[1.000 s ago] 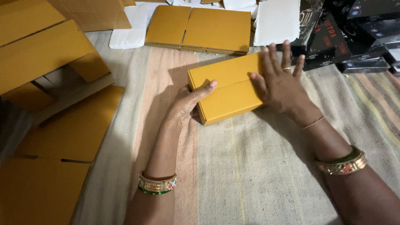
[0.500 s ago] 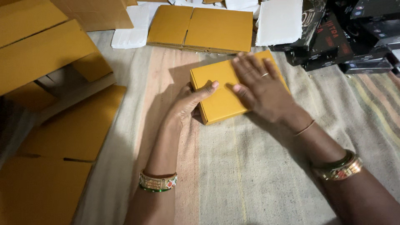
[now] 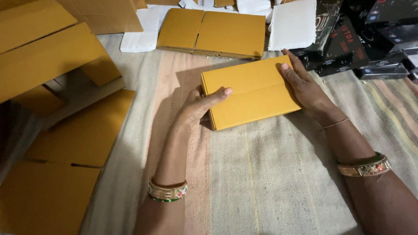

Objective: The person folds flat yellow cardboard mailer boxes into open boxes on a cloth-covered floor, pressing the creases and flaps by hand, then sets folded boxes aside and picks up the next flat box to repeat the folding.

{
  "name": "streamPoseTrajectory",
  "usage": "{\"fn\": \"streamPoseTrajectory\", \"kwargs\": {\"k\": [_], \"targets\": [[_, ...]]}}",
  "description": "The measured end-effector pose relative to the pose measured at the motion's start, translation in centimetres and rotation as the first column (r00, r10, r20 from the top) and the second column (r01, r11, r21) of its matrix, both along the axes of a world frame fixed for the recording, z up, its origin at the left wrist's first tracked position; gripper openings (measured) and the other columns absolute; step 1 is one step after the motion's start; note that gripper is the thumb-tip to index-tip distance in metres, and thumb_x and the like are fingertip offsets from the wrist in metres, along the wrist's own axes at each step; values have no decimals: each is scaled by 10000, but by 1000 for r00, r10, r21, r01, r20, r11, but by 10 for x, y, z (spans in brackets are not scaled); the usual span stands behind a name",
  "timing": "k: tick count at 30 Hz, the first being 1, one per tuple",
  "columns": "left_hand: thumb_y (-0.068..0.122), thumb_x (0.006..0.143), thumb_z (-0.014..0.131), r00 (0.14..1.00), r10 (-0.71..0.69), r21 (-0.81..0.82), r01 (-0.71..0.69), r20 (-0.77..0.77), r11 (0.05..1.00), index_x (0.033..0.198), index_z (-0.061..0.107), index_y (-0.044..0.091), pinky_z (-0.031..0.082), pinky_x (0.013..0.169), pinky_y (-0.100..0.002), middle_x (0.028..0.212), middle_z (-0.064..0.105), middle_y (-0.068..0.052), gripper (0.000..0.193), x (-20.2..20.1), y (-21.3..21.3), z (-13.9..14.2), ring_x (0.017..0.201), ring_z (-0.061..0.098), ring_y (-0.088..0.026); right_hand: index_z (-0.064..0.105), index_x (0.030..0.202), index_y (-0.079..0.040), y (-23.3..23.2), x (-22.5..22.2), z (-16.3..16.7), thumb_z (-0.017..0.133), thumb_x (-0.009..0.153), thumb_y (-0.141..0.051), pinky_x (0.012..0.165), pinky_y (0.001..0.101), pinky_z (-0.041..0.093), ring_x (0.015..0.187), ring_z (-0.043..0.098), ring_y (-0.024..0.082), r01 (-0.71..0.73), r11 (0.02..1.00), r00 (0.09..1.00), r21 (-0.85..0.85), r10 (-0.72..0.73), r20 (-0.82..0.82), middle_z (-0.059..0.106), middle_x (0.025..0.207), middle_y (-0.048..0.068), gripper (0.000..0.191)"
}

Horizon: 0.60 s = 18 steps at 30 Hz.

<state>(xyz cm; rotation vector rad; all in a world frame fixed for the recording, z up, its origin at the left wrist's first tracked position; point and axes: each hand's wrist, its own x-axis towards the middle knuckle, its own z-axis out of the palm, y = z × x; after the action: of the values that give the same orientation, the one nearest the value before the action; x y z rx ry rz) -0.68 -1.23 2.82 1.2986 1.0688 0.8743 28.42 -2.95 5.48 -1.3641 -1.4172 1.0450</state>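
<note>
A closed yellow cardboard box (image 3: 250, 93) lies on a striped cloth (image 3: 270, 182) in the middle of the view. My left hand (image 3: 198, 106) grips its left end, thumb on the top face. My right hand (image 3: 302, 87) holds its right end, fingers along the side and thumb on top. Both wrists carry bangles. A seam runs across the box's top where two flaps meet.
Flattened yellow cardboard blanks (image 3: 209, 32) lie just beyond the box, and more yellow sheets (image 3: 65, 139) are piled at the left. White foam pieces (image 3: 292, 24) sit at the back. Dark printed product boxes (image 3: 361, 39) are stacked at the upper right.
My right hand slid from flat on top of the box to its right end. The box now lies a little lower and more level. My left hand stayed on the left end.
</note>
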Motion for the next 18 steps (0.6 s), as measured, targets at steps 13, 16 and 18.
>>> {"fn": "streamPoseTrajectory", "kwargs": {"k": [13, 16, 18], "targets": [[913, 439, 781, 428, 262, 428, 358, -865, 829, 1556, 132, 21, -28, 1152, -755, 1614, 164, -236, 1570, 71, -32, 53, 1519, 130, -407, 477, 1486, -61, 12, -1, -11, 408, 1083, -441, 1066, 276, 413, 1259, 533, 170, 56, 991, 978, 119, -79, 193, 605, 1365, 105, 557], [871, 416, 807, 392, 190, 373, 467, -900, 802, 1580, 119, 23, 34, 1169, -735, 1610, 202, -251, 1596, 106, -15, 58, 1499, 187, -418, 460, 1517, -94, 9, -4, -4, 337, 1096, -416, 1046, 296, 472, 1226, 577, 193, 71, 997, 966, 33, -77, 247, 614, 1353, 147, 544], [831, 407, 848, 414, 181, 403, 547, -892, 734, 1570, 127, 4, 95, 1143, -729, 1580, 233, -298, 1599, 132, -4, 58, 1459, 227, -445, 374, 1573, -134, 8, -5, -1, 285, 1099, -395, 1050, 313, 496, 1249, 586, 211, 122, 990, 950, -70, -96, 296, 568, 1396, 166, 548]]}}
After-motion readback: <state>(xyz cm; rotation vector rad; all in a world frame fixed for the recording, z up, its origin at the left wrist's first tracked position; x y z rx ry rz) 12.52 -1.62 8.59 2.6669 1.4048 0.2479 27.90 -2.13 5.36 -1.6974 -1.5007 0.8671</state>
